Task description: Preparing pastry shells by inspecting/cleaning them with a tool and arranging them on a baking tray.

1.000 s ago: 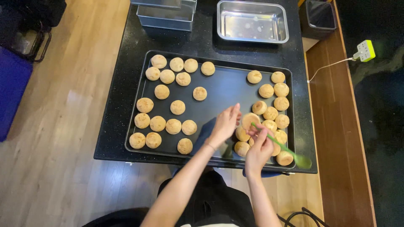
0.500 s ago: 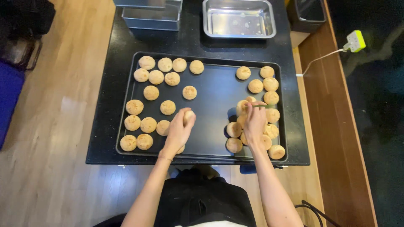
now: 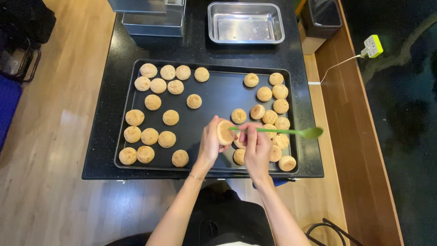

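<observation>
A black baking tray (image 3: 214, 91) on a dark counter carries many round tan buns, grouped at its left (image 3: 150, 135) and right (image 3: 273, 107). My left hand (image 3: 211, 143) holds one bun (image 3: 225, 132) lifted above the tray's front middle, its flat underside turned toward me. My right hand (image 3: 257, 146) grips a green spoon (image 3: 291, 132) by its handle. The handle's tip touches the held bun, and the spoon's bowl points right, over the tray's edge.
A shallow steel pan (image 3: 246, 23) sits at the back of the counter, with steel containers (image 3: 150, 16) to its left. A black bin (image 3: 325, 16) stands at the right. A white and green plug (image 3: 372, 46) lies with its cable on the wooden floor.
My left hand went from the right group over to the tray's left side, then came back to the middle holding a bun. My right hand brought the spoon's handle tip to it.
</observation>
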